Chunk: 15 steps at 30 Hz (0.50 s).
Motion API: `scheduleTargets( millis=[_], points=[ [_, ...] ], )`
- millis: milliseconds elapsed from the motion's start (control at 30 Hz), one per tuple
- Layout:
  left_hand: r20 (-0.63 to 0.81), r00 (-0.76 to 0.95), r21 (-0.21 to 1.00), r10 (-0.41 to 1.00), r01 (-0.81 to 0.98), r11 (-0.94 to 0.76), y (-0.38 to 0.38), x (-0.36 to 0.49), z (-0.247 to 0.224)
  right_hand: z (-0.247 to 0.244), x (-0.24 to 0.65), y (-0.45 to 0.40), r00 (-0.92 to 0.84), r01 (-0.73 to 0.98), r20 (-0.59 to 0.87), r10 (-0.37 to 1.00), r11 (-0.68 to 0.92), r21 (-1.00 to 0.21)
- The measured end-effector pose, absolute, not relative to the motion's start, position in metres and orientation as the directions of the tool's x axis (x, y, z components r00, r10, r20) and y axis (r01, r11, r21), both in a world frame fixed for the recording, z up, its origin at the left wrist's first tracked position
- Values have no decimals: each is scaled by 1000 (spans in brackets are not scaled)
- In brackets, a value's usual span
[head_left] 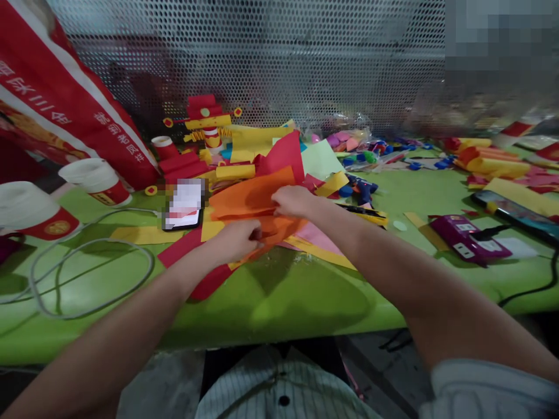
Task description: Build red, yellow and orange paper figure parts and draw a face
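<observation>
Orange paper (248, 192) lies in overlapping sheets over a pile of coloured paper in front of me. My right hand (294, 202) is closed, with its fingertips pinching the orange paper's right part. Lower and to the left, my left hand (238, 240) has its fingers curled at the near edge of the orange paper; the fingertips are partly hidden. Red paper (213, 283) and yellow strips stick out beneath my left hand. Pink paper (321, 237) shows under my right forearm. Just left of the pile, a phone (186, 203) rests on the green table (283, 302).
White-and-red paper cups (98, 180), a looped white cable (91, 314) and a large red bag (78, 99) occupy the left. A red-and-yellow paper figure (209, 122) stands behind. A purple device (469, 238) and another phone (519, 212) lie right. Perforated metal (262, 58) forms the back.
</observation>
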<state>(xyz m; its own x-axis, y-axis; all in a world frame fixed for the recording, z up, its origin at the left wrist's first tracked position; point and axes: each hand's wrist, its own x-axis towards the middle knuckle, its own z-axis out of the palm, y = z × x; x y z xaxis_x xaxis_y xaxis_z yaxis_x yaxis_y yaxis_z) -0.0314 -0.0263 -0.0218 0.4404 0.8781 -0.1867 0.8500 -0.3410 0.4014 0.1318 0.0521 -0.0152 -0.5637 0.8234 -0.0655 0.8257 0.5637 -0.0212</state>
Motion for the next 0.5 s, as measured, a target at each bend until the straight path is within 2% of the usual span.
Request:
scheduleTargets(
  millis=[167,300,367,400,467,500],
  points=[
    [-228,450,409,863,849,-334,-23,-42,-12,-15,146,59,-539,840,-129,832,519,-161],
    [-283,439,425,853,854,-299,-18,-51,0,-9,169,52,-459,857,-40,888,430,-283],
    [-287,438,481,852,835,-267,-16,-55,5,-8,181,46,-359,818,23,933,327,-474],
    [-285,434,521,855,818,-242,-15,-57,7,-9,186,42,-283,731,37,958,241,-638],
    [-282,417,610,864,773,-174,-13,-60,10,-12,194,34,-158,442,28,987,96,-892],
    [-282,407,652,869,746,-138,-11,-60,11,-14,197,30,-126,292,22,992,59,-955]
  ],
)
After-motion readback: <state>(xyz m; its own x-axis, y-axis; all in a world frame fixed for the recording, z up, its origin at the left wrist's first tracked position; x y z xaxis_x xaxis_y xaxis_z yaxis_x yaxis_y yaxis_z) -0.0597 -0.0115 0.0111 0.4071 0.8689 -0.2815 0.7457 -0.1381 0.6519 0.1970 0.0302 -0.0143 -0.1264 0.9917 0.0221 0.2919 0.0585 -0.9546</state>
